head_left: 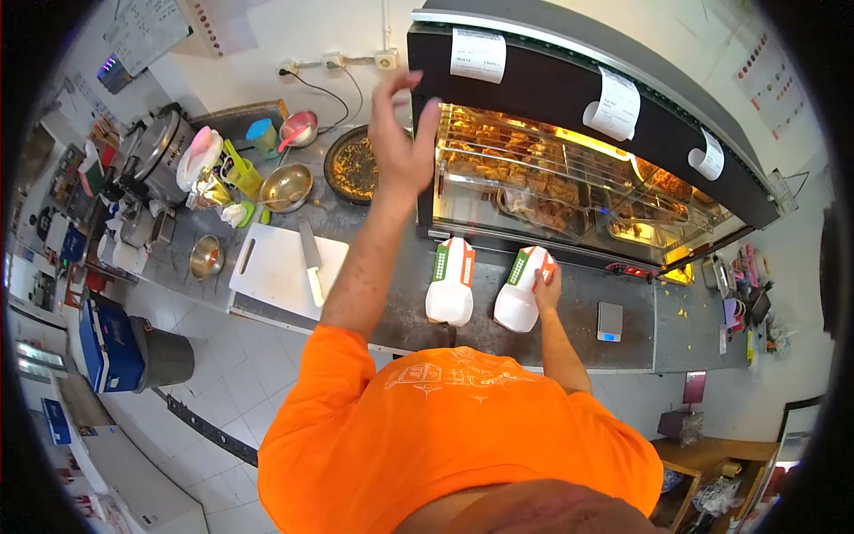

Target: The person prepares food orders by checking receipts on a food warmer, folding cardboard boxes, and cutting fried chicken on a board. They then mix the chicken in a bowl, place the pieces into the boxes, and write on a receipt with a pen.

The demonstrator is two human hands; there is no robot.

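My left hand (400, 142) is raised at the left end of the food warmer (551, 84), fingers apart and holding nothing. My right hand (548, 288) grips the right side of a white takeaway box (519, 301) with green and orange panels, standing on the dark counter. To its left stands a matching takeaway box (451, 298). Behind the warmer's glass, fried pieces of food (534, 173) lie on lit trays. Paper slips (479, 55) hang from the warmer's black top frame, one of them just right of my left hand.
A knife (311, 258) rests on a white cutting board (262, 267) at left. Behind it are a round pan with crumbs (349, 169), a metal bowl (286, 189) and a large pot (160, 142). A small scale (610, 320) sits at right. A blue cooler (108, 343) stands on the left.
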